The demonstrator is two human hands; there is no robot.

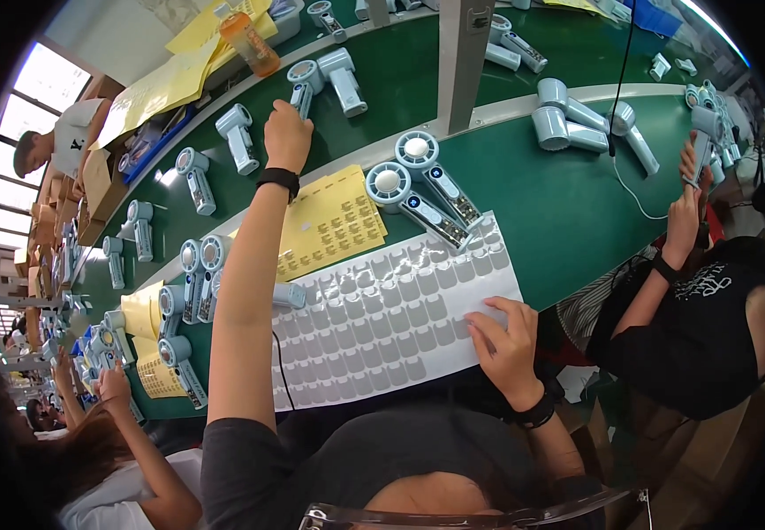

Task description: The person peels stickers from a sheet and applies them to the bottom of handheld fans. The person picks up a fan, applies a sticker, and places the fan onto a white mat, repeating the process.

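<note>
My left hand [288, 137] reaches to the green belt at the back, its fingers closed round the handle of a pale blue handheld fan [306, 74]. My right hand [508, 349] lies over the right end of a white sheet [374, 389] of grey stickers, fingers loosely bent and apart, with nothing visible in them. Partly on the sheet's top edge rest two fans side by side, one fan [391, 183] nearer and another fan [418, 150] behind it, their handles showing exposed inner parts. A yellow printed sheet [334, 221] lies beyond the sticker sheet.
More fans [239, 140] stand along the belt [382, 88]. Grouped fans [197, 274] are at left. A metal post [465, 66] rises behind the table. Co-workers sit on both sides; the right one's hand [685, 208] holds a fan. A cable [617, 106] hangs there.
</note>
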